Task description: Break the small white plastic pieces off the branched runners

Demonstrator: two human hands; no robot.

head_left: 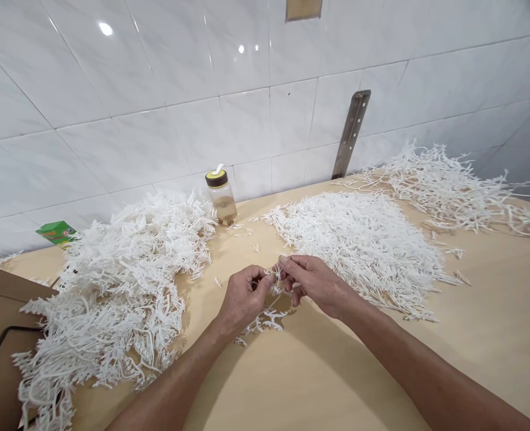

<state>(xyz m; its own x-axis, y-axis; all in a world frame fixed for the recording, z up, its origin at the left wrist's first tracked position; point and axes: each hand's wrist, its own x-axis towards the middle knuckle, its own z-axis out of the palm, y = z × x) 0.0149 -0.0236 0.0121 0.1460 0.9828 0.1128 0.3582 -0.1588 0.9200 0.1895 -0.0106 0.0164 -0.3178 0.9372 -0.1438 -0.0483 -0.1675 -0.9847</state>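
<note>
Above the middle of the table, my left hand [242,299] and my right hand [319,284] meet, their thumbs and fingers pinched on a small white branched plastic sprig [277,272]. Fingers cover part of the sprig. Just below the hands, a few more white sprigs [267,322] are visible, partly behind my left hand; whether they join the held one I cannot tell. A large heap of white branched sprigs [130,263] lies to the left. A flatter pile of short white sprigs [359,245] spreads beyond my right hand.
Longer white branched strands [453,185] lie at the far right. Near the wall stands a clear bottle [224,206] with a dark lid and some liquid. A green packet [56,232], a brown cardboard box [5,311] and a metal strip [352,134] against the tiles are also present.
</note>
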